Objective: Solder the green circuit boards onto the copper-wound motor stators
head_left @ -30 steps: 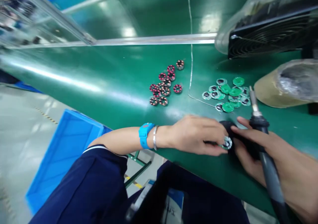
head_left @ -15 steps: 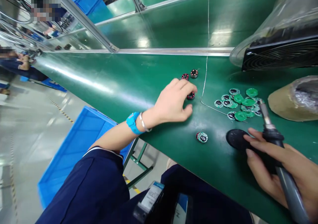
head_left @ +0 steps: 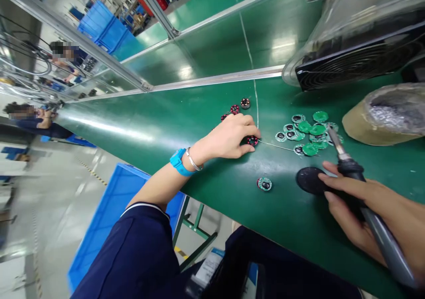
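Observation:
My left hand (head_left: pixel 229 136) has its thumb and index finger closed around a small round motor stator (head_left: pixel 252 141), red and black, on the green bench. Beyond its knuckles lie more stators, a red one (head_left: pixel 234 109) and a coppery one (head_left: pixel 245 103); others are partly hidden by the hand. My right hand (head_left: pixel 372 206) grips a soldering iron (head_left: pixel 375 228), its tip pointing up over a pile of round green circuit boards (head_left: pixel 310 149). Its fingertips are at the edge of a black disc (head_left: pixel 309 180). A stator with a circuit board on top (head_left: pixel 264 184) sits between the hands.
A solder wire (head_left: pixel 256 100) hangs down and bends across the bench (head_left: pixel 133 131) to the boards. At right stand a tan roll-shaped container (head_left: pixel 361 120) and a black fan unit (head_left: pixel 358 55). A blue bin (head_left: pixel 99 228) is below the left edge. Other people (head_left: pixel 36 117) work far left.
My left hand has come down onto the near stator, and its thumb and index finger have closed around it. The right hand still holds the soldering iron. The view has shifted slightly.

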A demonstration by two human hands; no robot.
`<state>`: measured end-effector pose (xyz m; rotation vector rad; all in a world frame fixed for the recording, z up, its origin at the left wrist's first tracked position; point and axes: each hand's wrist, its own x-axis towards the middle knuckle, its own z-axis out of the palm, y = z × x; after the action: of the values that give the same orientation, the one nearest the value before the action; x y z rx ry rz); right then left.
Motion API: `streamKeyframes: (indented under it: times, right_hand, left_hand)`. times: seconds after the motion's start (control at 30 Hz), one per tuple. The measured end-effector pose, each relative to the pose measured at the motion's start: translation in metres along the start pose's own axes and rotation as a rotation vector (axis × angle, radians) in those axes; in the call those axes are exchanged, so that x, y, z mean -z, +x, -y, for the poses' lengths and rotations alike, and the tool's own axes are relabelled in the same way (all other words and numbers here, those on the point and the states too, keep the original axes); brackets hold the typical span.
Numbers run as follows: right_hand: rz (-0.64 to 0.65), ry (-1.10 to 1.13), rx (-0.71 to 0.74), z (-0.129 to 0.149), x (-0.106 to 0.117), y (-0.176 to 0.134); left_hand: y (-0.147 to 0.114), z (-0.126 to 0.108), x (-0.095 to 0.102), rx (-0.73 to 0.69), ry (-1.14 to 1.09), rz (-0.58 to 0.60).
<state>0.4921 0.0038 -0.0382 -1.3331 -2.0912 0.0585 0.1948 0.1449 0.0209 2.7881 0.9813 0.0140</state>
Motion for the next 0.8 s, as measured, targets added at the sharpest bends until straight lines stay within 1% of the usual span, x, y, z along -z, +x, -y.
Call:
streamKeyframes:
  times: [0.07, 0.13, 0.17, 0.2, 0.27, 0.33, 0.37, 0.43, 0.53, 0.6, 0.67, 0.8]
  right_hand:
    - [0.037, -0.009, 0.098, 0.002, 0.004, 0.004]
    - [0.037, -0.012, 0.15, 0.004, 0.007, 0.009]
    - [0.023, -0.027, 0.155, 0.004, 0.007, 0.01]
    - [0.004, -0.052, 0.149, 0.005, 0.007, 0.011]
    - [-0.027, -0.097, 0.115, 0.004, 0.005, 0.009]
    - [-0.029, -0.091, 0.096, 0.003, 0.003, 0.006]
    - [-0.024, -0.072, 0.099, 0.003, 0.002, 0.005]
    - [-0.009, -0.033, 0.107, 0.002, 0.002, 0.003]
    - [-0.023, -0.004, 0.097, 0.002, 0.001, 0.003]
    - [-0.04, 0.026, 0.079, 0.002, 0.001, 0.005]
    - [-0.032, 0.063, 0.067, 0.003, 0.001, 0.008]
    - [-0.005, 0.102, 0.072, 0.004, -0.001, 0.014]
  left_hand:
    - [0.004, -0.009, 0.001, -0.044, -0.029, -0.079]
    - [0.009, -0.029, -0.001, -0.079, -0.094, -0.202]
    - [0.012, -0.042, -0.003, -0.111, -0.121, -0.235]
    - [0.015, -0.056, -0.006, -0.155, -0.129, -0.24]
    - [0.022, -0.081, -0.014, -0.218, -0.087, -0.195]
    - [0.027, -0.097, -0.023, -0.222, -0.074, -0.158]
    - [0.029, -0.102, -0.028, -0.208, -0.088, -0.152]
    - [0.029, -0.104, -0.033, -0.159, -0.135, -0.16]
    - [0.026, -0.098, -0.034, -0.125, -0.165, -0.142]
    - [0.024, -0.091, -0.03, -0.181, -0.185, -0.085]
    - [0.025, -0.084, -0.026, -0.273, -0.213, -0.052]
    - [0.033, -0.073, -0.019, -0.448, -0.188, -0.092]
